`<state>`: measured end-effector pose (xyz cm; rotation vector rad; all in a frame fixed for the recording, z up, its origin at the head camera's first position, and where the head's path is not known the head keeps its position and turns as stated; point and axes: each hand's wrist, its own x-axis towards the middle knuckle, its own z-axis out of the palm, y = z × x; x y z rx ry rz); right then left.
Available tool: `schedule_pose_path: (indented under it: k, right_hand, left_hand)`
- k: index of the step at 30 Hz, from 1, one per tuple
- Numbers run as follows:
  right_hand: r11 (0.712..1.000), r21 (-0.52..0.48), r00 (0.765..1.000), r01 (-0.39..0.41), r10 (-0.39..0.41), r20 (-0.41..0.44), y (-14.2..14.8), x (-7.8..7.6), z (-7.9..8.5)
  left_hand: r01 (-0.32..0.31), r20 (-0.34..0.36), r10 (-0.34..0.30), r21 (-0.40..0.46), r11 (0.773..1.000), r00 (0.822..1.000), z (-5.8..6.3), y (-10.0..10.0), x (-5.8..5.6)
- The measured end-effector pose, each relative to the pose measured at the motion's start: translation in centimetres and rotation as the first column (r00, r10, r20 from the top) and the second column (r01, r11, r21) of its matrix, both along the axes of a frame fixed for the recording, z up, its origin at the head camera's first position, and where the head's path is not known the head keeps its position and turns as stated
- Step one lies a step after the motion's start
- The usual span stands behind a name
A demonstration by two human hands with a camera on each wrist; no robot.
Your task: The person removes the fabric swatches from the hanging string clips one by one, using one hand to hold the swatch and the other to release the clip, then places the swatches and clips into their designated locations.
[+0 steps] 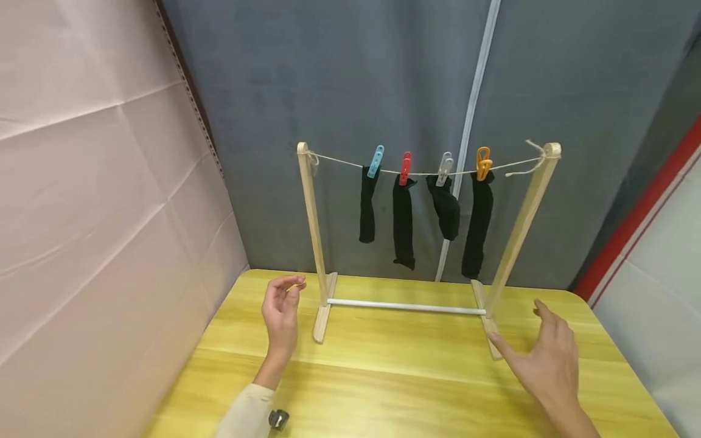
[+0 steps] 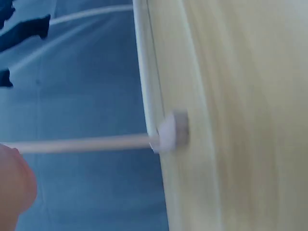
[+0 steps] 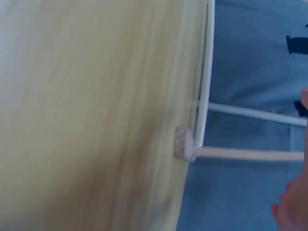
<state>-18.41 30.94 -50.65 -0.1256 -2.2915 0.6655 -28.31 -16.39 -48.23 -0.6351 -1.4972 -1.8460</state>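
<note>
A small wooden drying rack (image 1: pixel 313 225) stands on the table, with a string (image 1: pixel 342 161) tied between its two posts. Several black socks (image 1: pixel 403 225) hang from the string. They are held by a blue clothespin (image 1: pixel 375 161), a red clothespin (image 1: pixel 404 169), a clear clothespin (image 1: pixel 444 168) and an orange clothespin (image 1: pixel 483 163). Just left of the rack's left foot, my left hand (image 1: pixel 282 313) is raised with loosely bent fingers and nothing in it. My right hand (image 1: pixel 547 359) is spread beside the right foot (image 1: pixel 487 322), also holding nothing. Both wrist views are blurred.
The rack's white crossbar (image 1: pixel 405 306) runs low between its feet. Behind the yellow wood-grain table (image 1: pixel 383 377) hangs a grey curtain (image 1: pixel 339 73). A pale cloth wall (image 1: pixel 109 213) borders the left side, and a white panel with a red edge (image 1: pixel 641 225) the right.
</note>
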Motion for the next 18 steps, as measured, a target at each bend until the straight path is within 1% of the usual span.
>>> schedule_pose_path:
  k: [1, 3, 5, 8, 10, 11, 13, 16, 18]
  right_hand:
    - [1.0, -0.017, 1.0, -0.01, 0.009, -0.027, -0.5, -0.1, 0.3]
    - [0.998, -0.052, 0.996, -0.044, 0.04, -0.083, -1.3, -0.3, 0.8]
    - [0.993, -0.085, 0.989, -0.082, 0.071, -0.127, -2.2, -0.5, 1.4]
    - [0.978, -0.131, 0.976, -0.162, 0.139, -0.168, -3.5, -0.8, 2.5]
    - [0.966, -0.145, 0.962, -0.216, 0.185, -0.201, -4.5, -0.9, 3.3]
    - [0.961, -0.139, 0.953, -0.24, 0.206, -0.222, -5.0, -1.1, 3.7]
    - [0.951, -0.118, 0.932, -0.287, 0.248, -0.265, -5.9, -1.4, 4.6]
    - [0.935, -0.057, 0.878, -0.351, 0.308, -0.367, -6.9, -2.4, 5.7]
    - [0.926, -0.015, 0.848, -0.376, 0.337, -0.409, -7.7, -3.1, 6.5]
  left_hand:
    - [0.005, -0.021, -0.005, 0.014, 1.0, 1.0, 0.2, 0.6, -0.1]
    - [0.019, -0.033, -0.018, 0.013, 1.0, 0.999, 0.7, 1.8, -0.1]
    - [0.043, -0.024, -0.043, 0.0, 0.999, 0.999, 1.2, 3.0, -0.1]
    - [0.1, 0.019, -0.1, -0.018, 0.995, 0.995, 1.8, 4.7, -0.1]
    - [0.146, 0.06, -0.144, -0.02, 0.989, 0.988, 2.1, 5.7, -0.1]
    - [0.172, 0.083, -0.17, -0.018, 0.985, 0.982, 2.3, 6.1, -0.1]
    - [0.23, 0.131, -0.228, -0.002, 0.973, 0.965, 2.5, 6.9, -0.4]
    - [0.293, 0.181, -0.295, 0.041, 0.955, 0.938, 2.9, 8.1, -1.0]
    - [0.329, 0.209, -0.339, 0.081, 0.941, 0.917, 3.1, 8.7, -1.3]
